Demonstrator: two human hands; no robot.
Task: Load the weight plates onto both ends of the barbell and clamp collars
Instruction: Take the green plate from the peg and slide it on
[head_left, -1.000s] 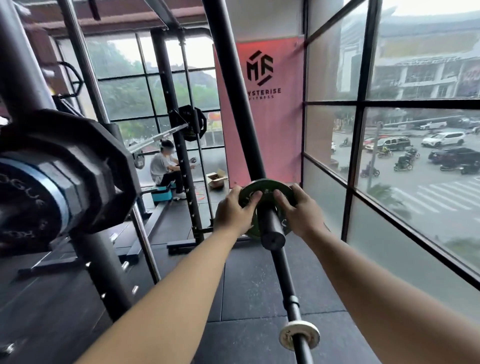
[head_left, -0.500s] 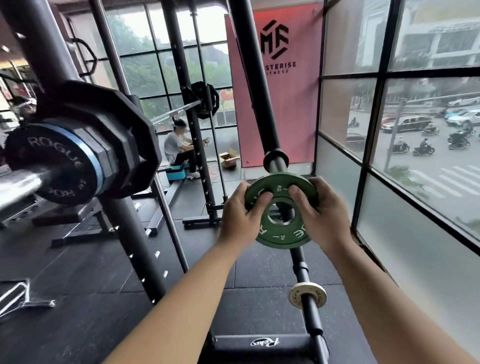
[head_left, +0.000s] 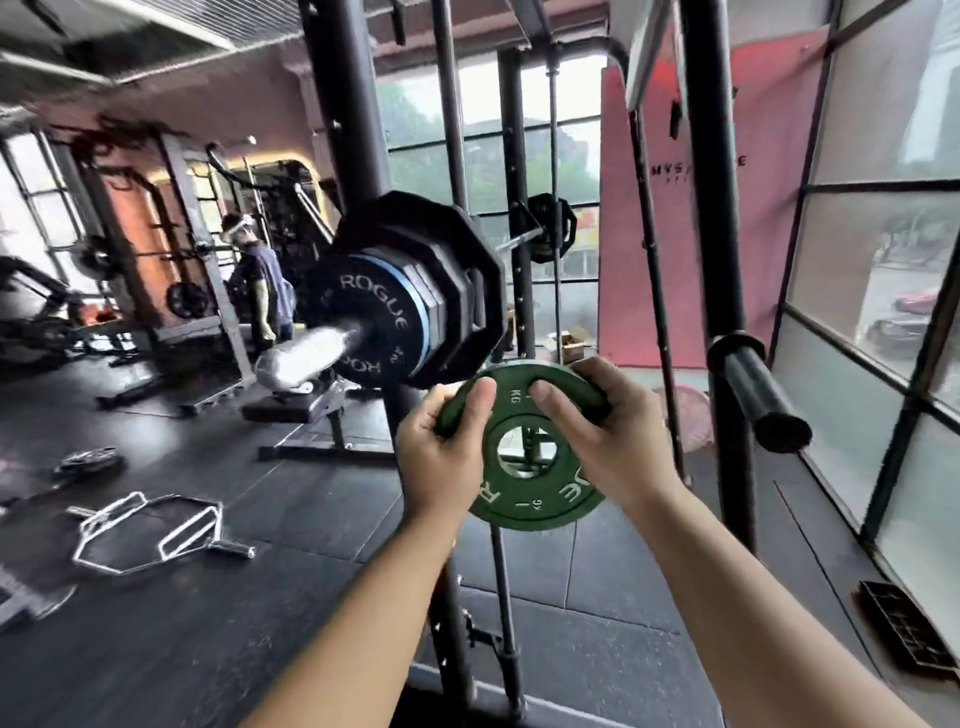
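Note:
A small green weight plate (head_left: 535, 506) is held in the air at the middle of the view. My left hand (head_left: 441, 457) grips its left edge, thumb on the face. My right hand (head_left: 608, 436) grips its right edge, thumb near the top of the face. Just up and left of the plate is the barbell's chrome sleeve end (head_left: 306, 356), pointing toward me. On that sleeve sit a black Rogue plate (head_left: 374, 317) with a blue band and larger black plates (head_left: 457, 291) behind it. I see no collar on the sleeve.
A black storage peg (head_left: 758, 384) sticks out from the rack upright (head_left: 717, 208) at the right. A chrome hex bar (head_left: 145, 530) lies on the floor at left. A bench (head_left: 306, 410) stands under the barbell. A person (head_left: 260, 291) stands far back. Windows line the right side.
I pulled the green plate off the black peg with both hands and turned left. The loaded barbell end has come to the centre of the view, close to the plate.

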